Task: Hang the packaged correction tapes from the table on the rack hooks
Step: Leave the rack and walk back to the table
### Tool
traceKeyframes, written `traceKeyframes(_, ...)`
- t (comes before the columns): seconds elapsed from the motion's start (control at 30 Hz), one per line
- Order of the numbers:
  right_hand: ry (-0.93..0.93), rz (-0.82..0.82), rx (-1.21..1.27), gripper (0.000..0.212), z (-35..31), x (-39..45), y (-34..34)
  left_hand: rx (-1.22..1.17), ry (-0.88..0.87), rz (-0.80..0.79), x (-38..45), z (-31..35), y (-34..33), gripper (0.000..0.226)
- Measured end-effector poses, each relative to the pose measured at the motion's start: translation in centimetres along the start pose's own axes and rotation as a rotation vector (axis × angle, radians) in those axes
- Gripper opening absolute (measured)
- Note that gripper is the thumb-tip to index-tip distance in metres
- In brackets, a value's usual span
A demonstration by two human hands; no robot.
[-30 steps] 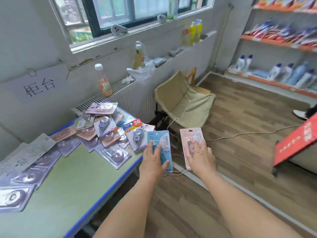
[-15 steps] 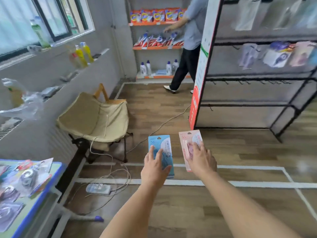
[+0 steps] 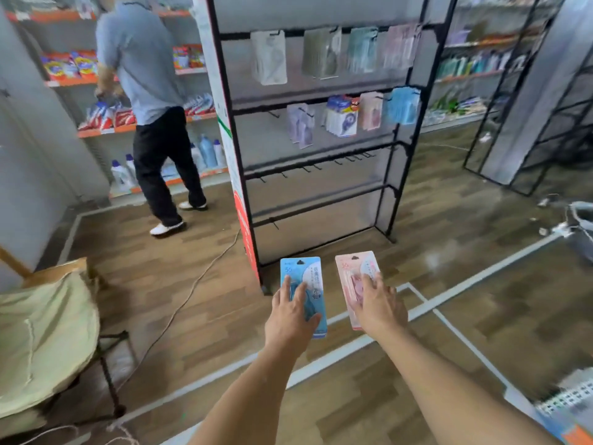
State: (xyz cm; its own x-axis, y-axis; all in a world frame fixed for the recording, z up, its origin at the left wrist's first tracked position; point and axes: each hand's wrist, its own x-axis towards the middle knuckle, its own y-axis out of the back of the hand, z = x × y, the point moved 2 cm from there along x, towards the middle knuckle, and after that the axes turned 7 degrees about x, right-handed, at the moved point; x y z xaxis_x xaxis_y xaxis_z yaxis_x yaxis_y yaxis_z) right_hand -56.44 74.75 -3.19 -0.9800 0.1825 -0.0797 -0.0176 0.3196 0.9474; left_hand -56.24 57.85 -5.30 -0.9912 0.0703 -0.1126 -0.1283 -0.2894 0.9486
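Blue pack (image 3: 308, 271), pink pack (image 3: 353, 268)

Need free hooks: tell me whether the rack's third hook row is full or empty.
Empty: the third hook row shows bare hooks, while packages hang above.

A: How is the light?
B: Soft and even, fairly bright, with pale glare on the floor (image 3: 439, 255) at right and barely any hard shadows.
A: Sharpness?
B: Motion blur smears the far rack (image 3: 321, 123) and its hanging packs; edges bow outward, and the near corners are softest.
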Motion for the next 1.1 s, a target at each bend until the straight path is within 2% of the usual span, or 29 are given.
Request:
traceKeyframes(0.23, -0.102, 0.043, -0.008, 0.051, 2.3, 8.7, 3.1, 0.033, -0.138, -0.003, 10.9, 4.4, 1.8, 0.066)
traceKeyframes(0.5, -0.166, 0.078, 0.002, 0.048, 7.8, 18.0, 5.7, 0.06, -0.23, -0.042, 21.1, 11.6, 0.6, 0.068)
traceKeyframes(0.87, -0.067, 0.084, 0.01, 0.049, 18.5, 36.2, 12.6, 0.02, -0.144, 0.051, 35.9, 25.8, -0.7, 0.069)
traceKeyframes(1.1, -0.041, 0.065, 0.031, 0.051, 21.8, 46.8, 13.4, -0.014, -0.081, 0.071, 44.1, 30.1, -1.5, 0.069)
